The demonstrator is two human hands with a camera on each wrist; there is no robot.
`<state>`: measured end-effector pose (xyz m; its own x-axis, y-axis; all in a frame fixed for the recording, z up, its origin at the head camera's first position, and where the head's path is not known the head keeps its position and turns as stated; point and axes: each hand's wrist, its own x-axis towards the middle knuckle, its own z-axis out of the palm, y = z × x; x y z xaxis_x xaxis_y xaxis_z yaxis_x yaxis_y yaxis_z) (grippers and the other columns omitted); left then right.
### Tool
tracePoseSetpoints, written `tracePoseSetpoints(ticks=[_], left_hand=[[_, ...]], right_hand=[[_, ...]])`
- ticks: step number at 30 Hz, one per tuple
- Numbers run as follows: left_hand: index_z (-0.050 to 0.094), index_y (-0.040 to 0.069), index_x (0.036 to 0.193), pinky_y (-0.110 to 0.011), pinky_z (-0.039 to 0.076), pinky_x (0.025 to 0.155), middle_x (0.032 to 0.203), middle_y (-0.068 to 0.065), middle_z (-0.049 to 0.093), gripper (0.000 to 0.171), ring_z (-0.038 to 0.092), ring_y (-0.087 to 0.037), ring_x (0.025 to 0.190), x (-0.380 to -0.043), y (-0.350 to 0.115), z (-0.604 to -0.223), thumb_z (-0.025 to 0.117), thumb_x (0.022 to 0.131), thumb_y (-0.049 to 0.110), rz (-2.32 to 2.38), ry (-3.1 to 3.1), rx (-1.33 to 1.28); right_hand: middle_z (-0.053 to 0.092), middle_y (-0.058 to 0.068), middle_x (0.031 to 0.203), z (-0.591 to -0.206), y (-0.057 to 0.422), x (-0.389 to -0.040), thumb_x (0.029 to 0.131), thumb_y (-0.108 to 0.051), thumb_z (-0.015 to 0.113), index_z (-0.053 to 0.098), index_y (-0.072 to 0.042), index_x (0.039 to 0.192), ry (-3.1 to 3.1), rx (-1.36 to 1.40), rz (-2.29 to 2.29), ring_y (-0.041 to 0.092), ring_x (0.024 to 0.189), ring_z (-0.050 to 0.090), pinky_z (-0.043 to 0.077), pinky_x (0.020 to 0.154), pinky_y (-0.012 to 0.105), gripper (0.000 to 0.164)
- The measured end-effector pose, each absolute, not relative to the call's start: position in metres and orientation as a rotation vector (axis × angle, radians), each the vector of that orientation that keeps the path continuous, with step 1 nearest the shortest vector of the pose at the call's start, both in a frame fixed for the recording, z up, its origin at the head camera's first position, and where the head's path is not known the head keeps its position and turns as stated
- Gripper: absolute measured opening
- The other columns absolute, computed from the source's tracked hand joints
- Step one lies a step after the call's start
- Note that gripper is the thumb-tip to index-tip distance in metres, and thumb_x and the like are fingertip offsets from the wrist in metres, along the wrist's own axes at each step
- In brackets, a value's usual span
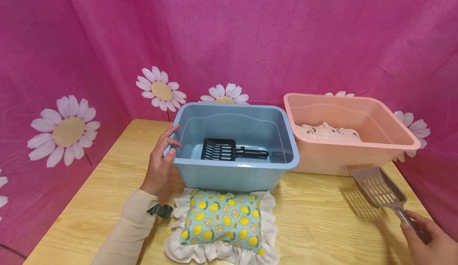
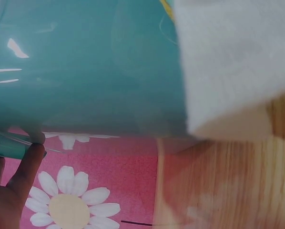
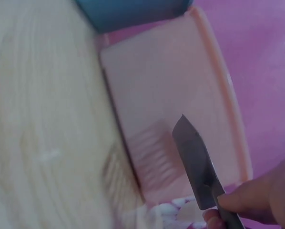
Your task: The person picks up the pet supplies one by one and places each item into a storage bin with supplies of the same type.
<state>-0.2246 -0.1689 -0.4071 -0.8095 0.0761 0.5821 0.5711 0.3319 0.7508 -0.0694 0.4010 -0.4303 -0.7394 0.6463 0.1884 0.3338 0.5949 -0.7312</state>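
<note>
Grey-brown scoop [image 1: 382, 188] hung over the table [image 1: 315, 221], before the pink bin [image 1: 322, 159], its handle gripped in the right hand [image 1: 431, 239]; the left hand [image 1: 160, 165] held the blue bin's [image 1: 229, 177] left rim between thumb and fingers; inside lay a black scoop [image 1: 229, 150]; in front lay a lemon-print cushion [image 1: 223, 219].

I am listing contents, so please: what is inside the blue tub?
A black slotted litter scoop lies in the blue tub, handle pointing right. The tub's near wall covers the nearest strip of its bottom, so I cannot see there.
</note>
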Motion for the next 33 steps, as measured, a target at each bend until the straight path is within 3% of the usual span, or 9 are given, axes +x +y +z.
tracePoseSetpoints(ticks=[3,8,10,16,22,33], left_hand=[[0.054,0.007,0.104,-0.064,0.032,0.104,0.152,0.006,0.036,0.02,0.017,-0.013,0.145,-0.225,-0.169,-0.406,0.047,0.088,0.017,-1.485,-2.156,-0.568],[0.054,0.006,0.104,-0.064,0.032,0.104,0.152,0.004,0.035,0.02,0.017,-0.013,0.145,-0.224,-0.169,-0.406,0.047,0.088,0.017,-1.491,-2.154,-0.566],[0.053,0.006,0.104,-0.065,0.03,0.105,0.153,0.004,0.035,0.02,0.017,-0.013,0.146,-0.225,-0.169,-0.406,0.047,0.088,0.017,-1.499,-2.15,-0.571],[0.053,0.007,0.103,-0.066,0.026,0.106,0.153,0.003,0.035,0.019,0.016,-0.013,0.146,-0.225,-0.17,-0.407,0.046,0.087,0.015,-1.509,-2.144,-0.573],[0.054,0.009,0.103,-0.065,0.028,0.106,0.153,0.004,0.035,0.019,0.016,-0.013,0.146,-0.225,-0.17,-0.406,0.046,0.088,0.016,-1.5,-2.142,-0.577],[0.053,0.007,0.103,-0.066,0.031,0.103,0.153,0.003,0.035,0.02,0.017,-0.02,0.146,-0.226,-0.169,-0.408,0.047,0.088,0.019,-1.489,-2.151,-0.57]], right_hand=[[0.04,-0.039,0.067,-0.424,0.391,-0.069,0.091,-0.004,0.059,0.059,0.0,0.128,-2.302,-0.736,1.036,-0.019,0.052,0.044,0.038,0.045,0.006,0.037],[0.048,-0.039,0.066,-0.414,0.379,-0.067,0.089,0.0,0.061,0.066,-0.027,0.115,-2.183,-0.695,1.134,-0.015,0.052,0.047,0.037,0.045,0.005,0.037],[0.051,-0.039,0.066,-0.411,0.376,-0.067,0.088,0.001,0.062,0.066,-0.03,0.112,-2.15,-0.677,1.169,-0.014,0.052,0.048,0.037,0.045,0.006,0.039],[0.056,-0.038,0.07,-0.403,0.368,-0.065,0.085,0.005,0.063,0.069,-0.027,0.11,-2.099,-0.63,1.219,-0.015,0.058,0.052,0.038,0.049,0.004,0.041],[0.06,-0.033,0.078,-0.391,0.357,-0.062,0.084,0.011,0.062,0.07,-0.016,0.113,-2.072,-0.541,1.211,-0.015,0.066,0.055,0.041,0.055,0.003,0.04],[0.061,-0.029,0.088,-0.369,0.334,-0.064,0.085,0.006,0.064,0.066,-0.002,0.12,-2.124,-0.466,1.136,-0.015,0.074,0.058,0.043,0.061,0.002,0.036]])
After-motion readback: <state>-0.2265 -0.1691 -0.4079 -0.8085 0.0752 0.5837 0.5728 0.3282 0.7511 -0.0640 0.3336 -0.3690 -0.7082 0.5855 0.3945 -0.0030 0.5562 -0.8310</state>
